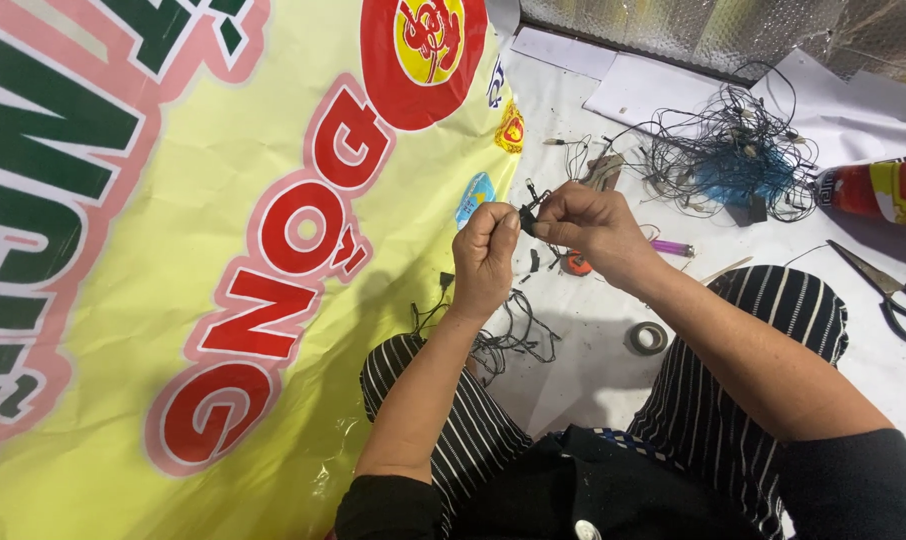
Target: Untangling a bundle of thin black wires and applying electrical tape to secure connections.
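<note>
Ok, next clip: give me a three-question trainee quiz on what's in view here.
1. True or false: both hands pinch the same small black wire piece.
2. Which lies nearest the right hand? A) scissors B) purple lighter C) tape roll
3. What colour is the big banner under the left hand?

Key: 1 true. 2 B. 3 mostly yellow, with red and green lettering.
</note>
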